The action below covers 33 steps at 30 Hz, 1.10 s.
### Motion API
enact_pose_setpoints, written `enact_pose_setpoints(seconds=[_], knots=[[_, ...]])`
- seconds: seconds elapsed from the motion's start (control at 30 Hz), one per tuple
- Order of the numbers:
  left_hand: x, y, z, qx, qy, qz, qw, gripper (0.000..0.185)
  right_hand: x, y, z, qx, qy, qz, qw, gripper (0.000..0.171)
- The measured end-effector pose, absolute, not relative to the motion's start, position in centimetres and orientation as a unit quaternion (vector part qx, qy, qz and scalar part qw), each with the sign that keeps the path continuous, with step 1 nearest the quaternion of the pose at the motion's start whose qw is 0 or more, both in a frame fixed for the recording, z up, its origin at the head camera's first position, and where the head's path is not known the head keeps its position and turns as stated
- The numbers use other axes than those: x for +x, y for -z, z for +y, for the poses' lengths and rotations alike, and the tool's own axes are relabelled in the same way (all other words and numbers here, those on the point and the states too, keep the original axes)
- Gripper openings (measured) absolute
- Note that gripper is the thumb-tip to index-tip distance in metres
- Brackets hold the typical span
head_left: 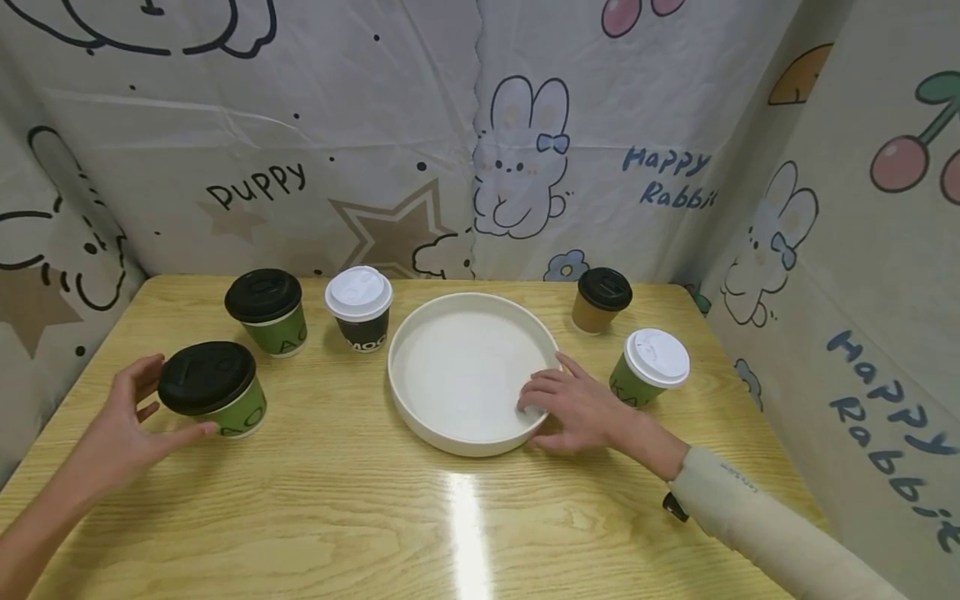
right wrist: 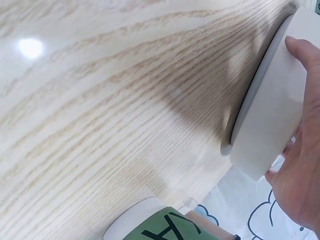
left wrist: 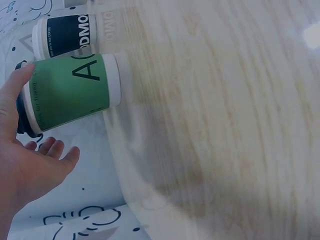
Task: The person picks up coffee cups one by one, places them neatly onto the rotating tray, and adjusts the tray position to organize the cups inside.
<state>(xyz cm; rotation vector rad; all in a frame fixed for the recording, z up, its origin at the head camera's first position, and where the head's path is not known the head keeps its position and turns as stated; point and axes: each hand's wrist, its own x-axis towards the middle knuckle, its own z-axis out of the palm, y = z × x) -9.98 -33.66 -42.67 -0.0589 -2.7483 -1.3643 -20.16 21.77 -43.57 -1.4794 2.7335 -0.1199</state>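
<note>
left hand: the left hand [head_left: 123,425] sits right beside the green cup [head_left: 217,392] with the black lid at the near left of the table. Fingers spread and relaxed, thumb tip maybe brushing the cup wall, but nothing wrapped around it yet.
right hand: the right hand [head_left: 573,408] rests on the near right rim of the white tray [head_left: 420,333], fingertips curled over the edge, thumb outside.
step: looks to me like a reach for the cup while the other hand steadies the tray.
next move: probably needs the fingers to close round the cup wall below the lid, keeping it upright.
other cups: another black-lidded green one [head_left: 268,312], a dark one with a white lid [head_left: 360,308], a small brown one [head_left: 600,300], and a white-lidded green one [head_left: 648,367] just beside the right hand.
surface: glossy light wood table [head_left: 337,500] with a glare streak.
room: cartoon rabbit and puppy sheets [head_left: 525,167] hang on all sides.
</note>
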Motion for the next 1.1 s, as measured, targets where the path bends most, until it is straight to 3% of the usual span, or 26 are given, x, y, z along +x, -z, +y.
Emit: enact_pose_setpoints(seconds=[0.87, 1.1], knots=[[-10.8, 44.6, -32.9, -0.005, 0.494, -0.87, 0.002, 0.099, -20.3, 44.0, 21.8, -0.476, 0.035, 0.878, 0.027, 0.042], [-11.2, 44.9, -32.6, -0.035, 0.506, -0.861, 0.03, 0.098, -20.2, 44.0, 21.8, -0.477, 0.035, 0.878, 0.024, 0.042]])
